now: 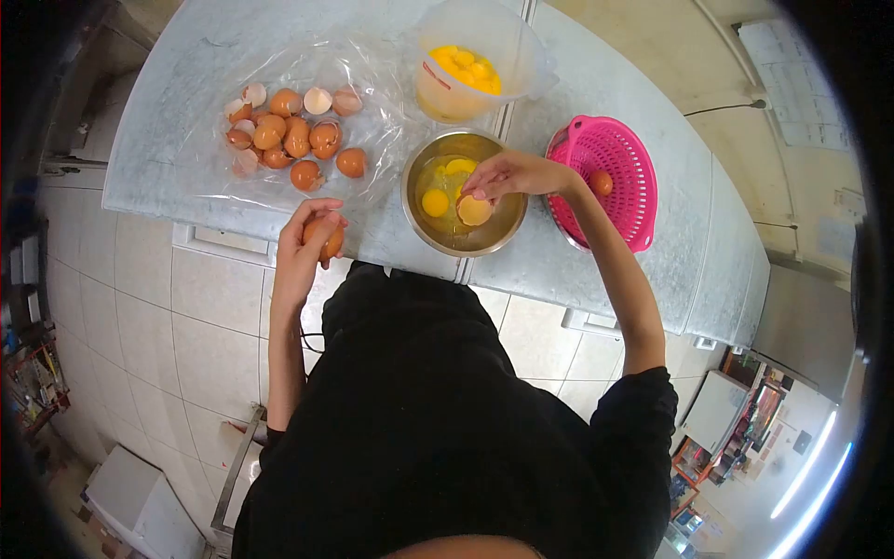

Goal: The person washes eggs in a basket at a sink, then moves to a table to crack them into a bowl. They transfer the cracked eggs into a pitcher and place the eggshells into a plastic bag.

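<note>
Over the right part of a metal bowl (pixel 411 210), my right hand (pixel 498 177) holds a cracked eggshell (pixel 474 211) with its hollow side showing. Inside the bowl are egg white and yolks (pixel 435 202). My left hand (pixel 303 240) is closed around a brown egg (pixel 324 239) at the table's front edge, left of the bowl. Whether that egg is whole is hidden by the fingers. Several broken brown shells (pixel 296 137) lie on a clear plastic bag (pixel 209 177) behind my left hand.
Behind the bowl stands a translucent pitcher (pixel 447 33) with several yolks in it. At the right, a pink basket (pixel 638 177) holds a brown egg (pixel 601 183). All stand on a grey table (pixel 684 242), whose front edge is close to my body.
</note>
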`<action>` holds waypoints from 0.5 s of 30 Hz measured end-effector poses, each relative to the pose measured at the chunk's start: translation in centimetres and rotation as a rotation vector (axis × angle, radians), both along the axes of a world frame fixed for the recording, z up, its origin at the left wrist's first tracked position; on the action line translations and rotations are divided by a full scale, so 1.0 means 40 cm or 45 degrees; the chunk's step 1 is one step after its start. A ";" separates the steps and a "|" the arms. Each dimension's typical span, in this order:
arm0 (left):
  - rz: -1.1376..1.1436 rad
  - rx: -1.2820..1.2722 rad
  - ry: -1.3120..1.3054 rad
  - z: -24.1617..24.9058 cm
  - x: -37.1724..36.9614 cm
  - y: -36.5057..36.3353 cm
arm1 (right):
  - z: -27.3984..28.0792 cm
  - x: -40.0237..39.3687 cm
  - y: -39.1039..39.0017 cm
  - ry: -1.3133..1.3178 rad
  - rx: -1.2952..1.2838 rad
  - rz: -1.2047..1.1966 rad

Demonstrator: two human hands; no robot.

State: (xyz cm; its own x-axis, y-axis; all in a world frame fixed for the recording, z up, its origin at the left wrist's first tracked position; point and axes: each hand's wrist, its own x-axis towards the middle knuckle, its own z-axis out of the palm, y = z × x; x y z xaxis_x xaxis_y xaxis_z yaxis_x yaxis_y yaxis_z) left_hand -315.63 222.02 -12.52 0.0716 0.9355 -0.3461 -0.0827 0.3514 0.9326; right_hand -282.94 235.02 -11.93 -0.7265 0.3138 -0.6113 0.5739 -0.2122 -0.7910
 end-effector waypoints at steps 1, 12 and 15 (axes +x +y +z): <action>0.005 -0.008 0.018 0.000 -0.003 -0.001 | 0.000 0.005 -0.004 0.046 -0.006 -0.070; 0.051 -0.037 -0.018 -0.001 -0.023 -0.005 | 0.041 0.028 -0.054 0.067 0.022 -0.532; 0.041 -0.044 -0.009 0.001 -0.019 -0.002 | 0.011 -0.003 -0.098 0.086 0.101 -0.548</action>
State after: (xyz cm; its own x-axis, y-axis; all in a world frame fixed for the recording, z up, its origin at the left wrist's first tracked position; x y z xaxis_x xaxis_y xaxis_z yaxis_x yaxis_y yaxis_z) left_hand -316.37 221.94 -12.47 0.0439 0.9247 -0.3782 -0.1010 0.3807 0.9192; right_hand -283.05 231.09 -11.50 -0.5568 0.6410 -0.5283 0.3925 -0.3575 -0.8474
